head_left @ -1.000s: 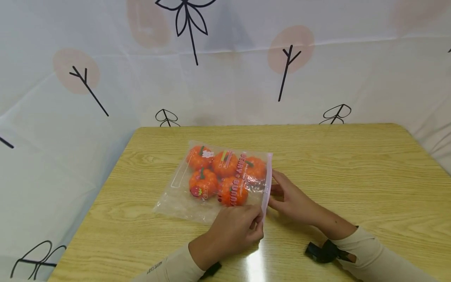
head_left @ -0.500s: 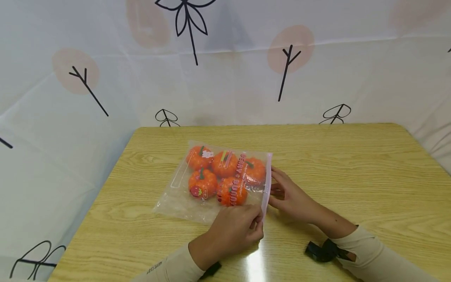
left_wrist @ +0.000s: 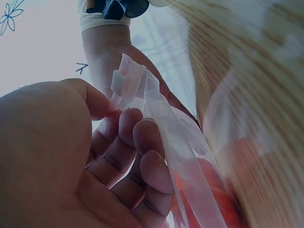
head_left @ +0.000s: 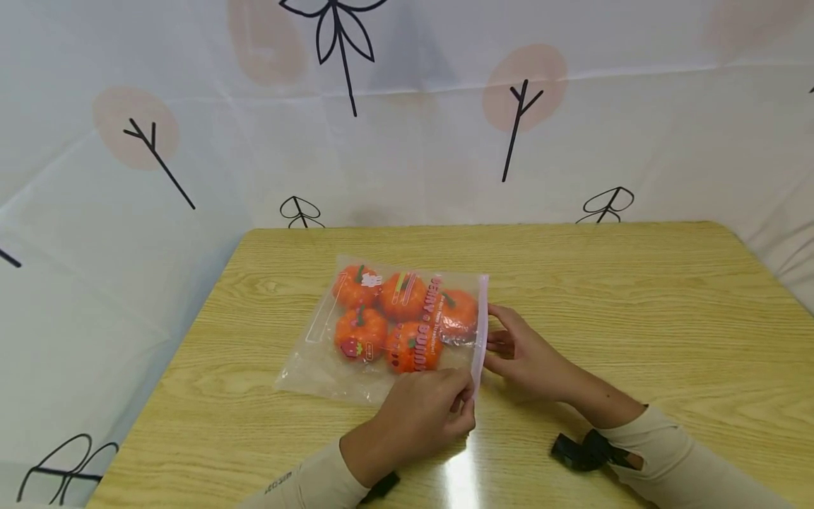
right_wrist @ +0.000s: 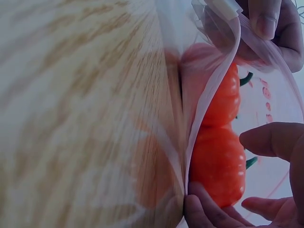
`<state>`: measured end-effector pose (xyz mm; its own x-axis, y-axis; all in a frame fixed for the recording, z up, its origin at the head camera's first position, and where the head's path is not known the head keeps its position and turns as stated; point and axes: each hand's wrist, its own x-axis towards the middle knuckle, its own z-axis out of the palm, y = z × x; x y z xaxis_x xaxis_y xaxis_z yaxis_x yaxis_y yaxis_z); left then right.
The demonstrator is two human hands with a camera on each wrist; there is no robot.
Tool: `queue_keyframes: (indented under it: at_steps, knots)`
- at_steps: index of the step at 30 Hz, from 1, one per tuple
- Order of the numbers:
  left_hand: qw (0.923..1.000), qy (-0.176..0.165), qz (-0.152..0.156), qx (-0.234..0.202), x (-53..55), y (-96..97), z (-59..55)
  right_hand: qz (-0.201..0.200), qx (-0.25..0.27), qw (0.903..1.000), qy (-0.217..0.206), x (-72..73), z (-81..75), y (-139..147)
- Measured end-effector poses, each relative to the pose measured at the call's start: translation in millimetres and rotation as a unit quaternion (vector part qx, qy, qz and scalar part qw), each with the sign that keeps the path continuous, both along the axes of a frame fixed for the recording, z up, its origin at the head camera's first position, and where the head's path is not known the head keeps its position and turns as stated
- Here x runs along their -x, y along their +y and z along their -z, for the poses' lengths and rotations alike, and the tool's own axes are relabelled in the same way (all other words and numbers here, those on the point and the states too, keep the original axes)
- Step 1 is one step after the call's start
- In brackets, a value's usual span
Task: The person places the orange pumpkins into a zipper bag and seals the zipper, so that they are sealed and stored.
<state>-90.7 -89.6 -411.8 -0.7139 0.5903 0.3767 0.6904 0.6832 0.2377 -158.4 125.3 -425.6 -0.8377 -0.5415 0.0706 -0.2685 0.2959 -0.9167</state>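
Note:
A clear zip bag with pink lettering and a pale pink zip edge lies on the table. Inside it are several small orange pumpkins with green stems. My left hand pinches the bag's near corner at the zip edge, beside a white slider. At the mouth of the bag, my right hand has its thumb and fingers spread apart. In the right wrist view, the mouth gapes and its lower lip runs along the table, with fingertips right at it. Two pumpkins show through the gap.
The wood-grain table extends on both sides of the bag. Behind it hangs a white cloth with plant drawings. A black wrist strap sits on the right sleeve.
The pumpkins and the zip edge have shifted slightly left. Both hands stay nearly where they were.

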Motion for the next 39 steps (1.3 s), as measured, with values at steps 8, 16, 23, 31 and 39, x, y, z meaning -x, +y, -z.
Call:
queue_keyframes:
  at_steps: [8, 16, 23, 31, 39]
  knots:
    - [1.0000, -0.004, -0.001, 0.006, 0.3, 0.0, -0.4, 0.004, -0.005, 1.0000, 0.007, -1.6, -0.8, -0.4]
    - [1.0000, -0.002, 0.001, 0.002, 0.5, 0.3, -0.9, -0.016, 0.005, 0.9997, -0.017, 0.5, -0.4, 1.9]
    - [1.0000, -0.006, -0.001, 0.005, 0.8, 0.5, -2.1, -0.021, 0.009, 0.9996, -0.018, 1.7, 0.1, 2.7]
    - [1.0000, -0.003, 0.003, 0.000, 0.7, -0.1, -0.8, -0.033, 0.008, 0.9990, 0.030, 1.0, 0.1, 1.3]
    - [1.0000, -0.005, 0.000, 0.003, 0.5, -0.7, -0.7, -0.029, -0.007, 0.9992, 0.028, -0.9, -1.1, 1.6]
